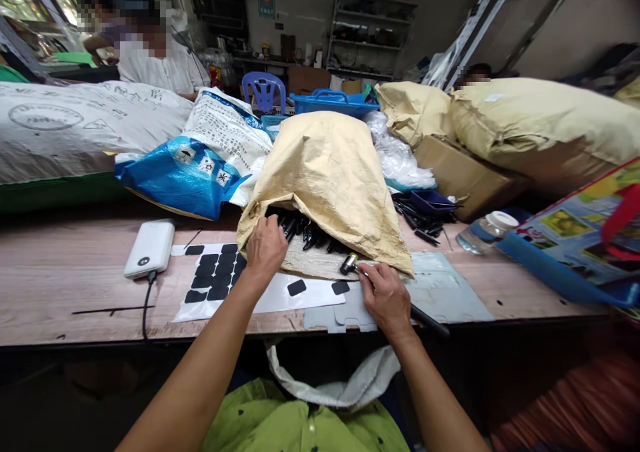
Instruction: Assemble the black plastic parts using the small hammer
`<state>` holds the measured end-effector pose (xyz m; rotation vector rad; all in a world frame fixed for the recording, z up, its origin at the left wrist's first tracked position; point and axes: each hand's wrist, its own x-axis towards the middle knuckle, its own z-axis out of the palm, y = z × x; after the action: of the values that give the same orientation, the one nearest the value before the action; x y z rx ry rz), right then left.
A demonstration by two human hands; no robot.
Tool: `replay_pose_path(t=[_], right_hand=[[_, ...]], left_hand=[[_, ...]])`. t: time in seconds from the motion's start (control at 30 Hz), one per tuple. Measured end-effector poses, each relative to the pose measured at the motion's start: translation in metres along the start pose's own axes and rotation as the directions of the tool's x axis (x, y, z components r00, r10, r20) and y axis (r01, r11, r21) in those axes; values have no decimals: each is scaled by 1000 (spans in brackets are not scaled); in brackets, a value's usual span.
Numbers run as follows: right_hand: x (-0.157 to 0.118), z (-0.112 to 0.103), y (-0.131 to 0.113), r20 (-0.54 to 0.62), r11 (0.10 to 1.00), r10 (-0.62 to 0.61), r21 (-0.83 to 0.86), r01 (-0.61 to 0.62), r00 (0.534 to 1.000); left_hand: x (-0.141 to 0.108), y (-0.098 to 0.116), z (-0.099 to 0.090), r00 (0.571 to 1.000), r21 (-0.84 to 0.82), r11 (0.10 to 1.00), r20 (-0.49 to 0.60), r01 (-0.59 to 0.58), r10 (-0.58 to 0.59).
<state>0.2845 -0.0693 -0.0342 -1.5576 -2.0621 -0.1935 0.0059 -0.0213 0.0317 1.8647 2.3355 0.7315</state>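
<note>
My right hand [385, 299] is wrapped round a small mallet [349, 263] with a dark head, a pale yellow band and a metal shaft. Its black grip sticks out behind the hand to the right. At the left side of the mouth of a tan woven sack [327, 165] is my left hand [267, 247], with curled fingers; whatever they pinch is hidden. Many slim black pen-like pieces [307, 232] show inside the sack mouth, just right of those fingers. Under both hands runs a white backing strip [275, 303] bearing black rounded-square stickers [297, 287].
A white power bank [150, 249] with a cable lies left. A grey plate [445, 289], a lidded jar [487, 232] and more black pieces [420, 219] are right. Large sacks [545, 122] and a blue-white bag [200, 152] line the back. Another person [155, 59] sits beyond.
</note>
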Motion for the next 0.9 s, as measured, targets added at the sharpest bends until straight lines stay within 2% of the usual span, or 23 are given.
replay_pose_path(t=[0.1,0.17,0.23,0.37,0.47,0.53,0.8,0.9], right_hand=[[0,-1,1,10,1000,-7,13,7,1000],[0,0,1,7,1000,-13,20,13,1000],[0,0,1,1,1000,-11,23,11,1000],[0,0,1,7,1000,0,20,0,1000],[0,1,1,5,1000,4,21,-4,1000],[-1,2,1,3,1000,3,23,-3,1000],[0,0,0,-7,1000,4,12,-4,1000],[0,0,0,0,1000,10,12,-10,1000]], left_hand=[[19,-6,13,989,145,984,88,107,-120],[22,-8,18,974,182,975,160,128,-158],[21,-10,19,967,186,972,188,140,-175],[13,-16,14,971,140,978,157,158,-179],[2,-21,12,989,89,991,108,95,-104],[-4,-23,13,990,83,994,116,71,-81],[4,-23,18,975,79,985,151,155,-165],[-3,-23,12,990,10,992,59,128,-129]])
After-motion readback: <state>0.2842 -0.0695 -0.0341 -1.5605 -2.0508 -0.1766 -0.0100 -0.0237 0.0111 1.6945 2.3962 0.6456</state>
